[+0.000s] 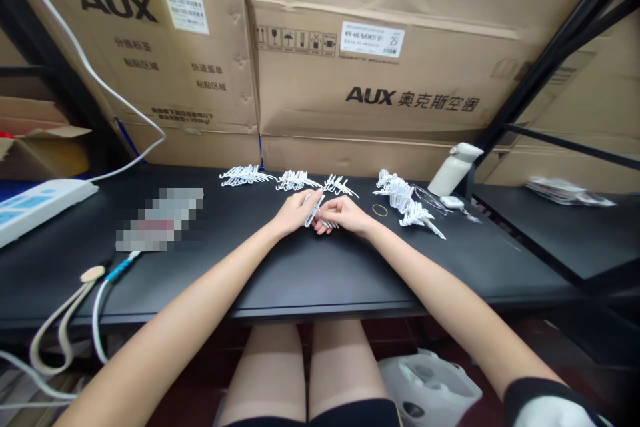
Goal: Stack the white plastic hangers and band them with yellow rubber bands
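Over the middle of the black table my left hand (297, 211) pinches a thin white looped piece (311, 212), perhaps bent wire or cord. My right hand (346, 215) meets it from the right, with its fingers closed around several slim white pieces (329, 223) that show only in part. Just beyond the hands lie three rows of similar hooked white pieces: a left row (245, 175), a middle row (297, 180) and a short right row (340, 185). Farther right, bundled white pieces (400, 193) are heaped together.
A yellow rubber band (379, 210) lies right of my hands, near glasses (429, 199), a small white case (452, 203) and a white bottle (454, 172). At left are a blurred-out phone-like object (167, 213) with a cable and a power strip (45, 203). Cardboard boxes (300, 100) wall the back.
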`<act>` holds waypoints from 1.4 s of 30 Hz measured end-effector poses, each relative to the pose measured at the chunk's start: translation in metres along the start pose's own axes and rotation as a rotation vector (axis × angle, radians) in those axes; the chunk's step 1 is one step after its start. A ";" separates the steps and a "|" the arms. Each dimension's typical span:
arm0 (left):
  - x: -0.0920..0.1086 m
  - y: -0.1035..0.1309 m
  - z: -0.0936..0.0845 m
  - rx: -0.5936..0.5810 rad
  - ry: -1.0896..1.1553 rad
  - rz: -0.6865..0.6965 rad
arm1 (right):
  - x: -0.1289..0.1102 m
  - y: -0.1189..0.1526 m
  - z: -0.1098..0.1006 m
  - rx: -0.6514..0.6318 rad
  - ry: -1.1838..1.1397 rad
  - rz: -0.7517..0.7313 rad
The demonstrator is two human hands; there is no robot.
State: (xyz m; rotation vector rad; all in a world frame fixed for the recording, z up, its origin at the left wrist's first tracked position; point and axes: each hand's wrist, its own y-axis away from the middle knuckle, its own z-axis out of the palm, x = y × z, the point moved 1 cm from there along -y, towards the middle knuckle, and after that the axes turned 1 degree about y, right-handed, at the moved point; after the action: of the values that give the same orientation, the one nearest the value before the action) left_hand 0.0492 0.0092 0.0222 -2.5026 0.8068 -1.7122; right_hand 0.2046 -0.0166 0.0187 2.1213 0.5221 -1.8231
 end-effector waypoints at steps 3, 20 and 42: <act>0.003 0.005 0.001 -0.031 -0.073 0.078 | 0.000 0.000 0.003 -0.029 -0.019 0.008; 0.000 0.007 0.002 -0.045 -0.092 0.130 | 0.002 0.000 0.006 -0.043 0.029 -0.075; -0.012 -0.008 -0.005 0.061 0.069 -0.017 | 0.022 -0.002 -0.081 0.824 0.488 -0.166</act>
State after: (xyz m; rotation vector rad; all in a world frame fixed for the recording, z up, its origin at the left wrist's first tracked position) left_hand 0.0445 0.0224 0.0162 -2.4314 0.7275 -1.8089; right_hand 0.2780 0.0234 0.0098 3.1929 0.0122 -1.7815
